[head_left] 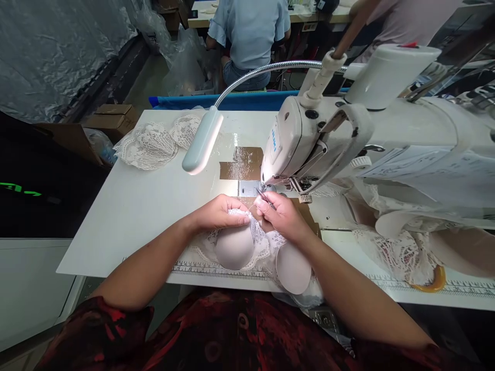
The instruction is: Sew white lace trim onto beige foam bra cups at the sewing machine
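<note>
Clock directions from the middle of the view. Bra is at 6 o'clock, white lace with two smooth cups, lying over the near edge of the worktop just below the sewing machine. Left hand pinches the lace between thumb and fingers, thumb on top, beside the left cup. Right hand is curled with fingers pressed together round dark metal snips, tips pointing to 11, close by the needle area; can't tell if they touch anything there. Thin thread shows between the hands. Second cup sits under the right forearm, between 5 and 6. Readable brand: JUKI, blue letters on the machine head at 1. Papers with marks on the machine arm at 3, too blurred to read. Ruler along the near edge at 6: tick marks clear, digits too small. Green sign at 9 has an arrow pointing right; lettering cut off. Lamp hangs on a bendy neck between 10 and 11, brown tape on the worktop right of it. More lace between 9 and 10; another pile of lace and cups between 3 and 4, orange ring at its near side. Person in light blue sits at 12, back turned.
</note>
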Demonstrator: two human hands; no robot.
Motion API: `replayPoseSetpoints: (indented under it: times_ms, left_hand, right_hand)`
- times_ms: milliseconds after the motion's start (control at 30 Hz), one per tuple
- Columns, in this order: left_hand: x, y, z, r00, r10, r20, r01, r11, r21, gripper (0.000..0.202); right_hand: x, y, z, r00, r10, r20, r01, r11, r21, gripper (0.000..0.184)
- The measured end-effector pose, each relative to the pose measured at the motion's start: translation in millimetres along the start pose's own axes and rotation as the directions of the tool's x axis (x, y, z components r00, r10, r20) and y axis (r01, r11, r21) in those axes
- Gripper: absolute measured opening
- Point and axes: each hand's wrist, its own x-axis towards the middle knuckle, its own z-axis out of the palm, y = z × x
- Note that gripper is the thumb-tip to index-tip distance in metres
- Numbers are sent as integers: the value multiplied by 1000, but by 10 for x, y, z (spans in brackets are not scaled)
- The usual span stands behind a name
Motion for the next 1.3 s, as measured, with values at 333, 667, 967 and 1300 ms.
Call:
replayPoseSetpoints:
  times_ms: [333,667,967,1300]
  left_hand:
    - [-43,11,-20,990,-49,-133,23,981,-191,25]
    - [1,-19,-11,998,-33,-46,28,994,-106,23]
    - [7,-26,-19,1000,1,-4,-1,999,-50,29]
    - [-5,14,-22,1000,-7,-22,7,1000,23,29]
  right_hand:
    - [-73,36,-161,976,61,210,-86,990,111,30]
    - [-43,-37,36,988,-51,149,40,996,82,19]
    - [-47,-6,41,992,-62,106,55,996,65,14]
    - [-26,55,63,969,40,243,-112,950,291,27]
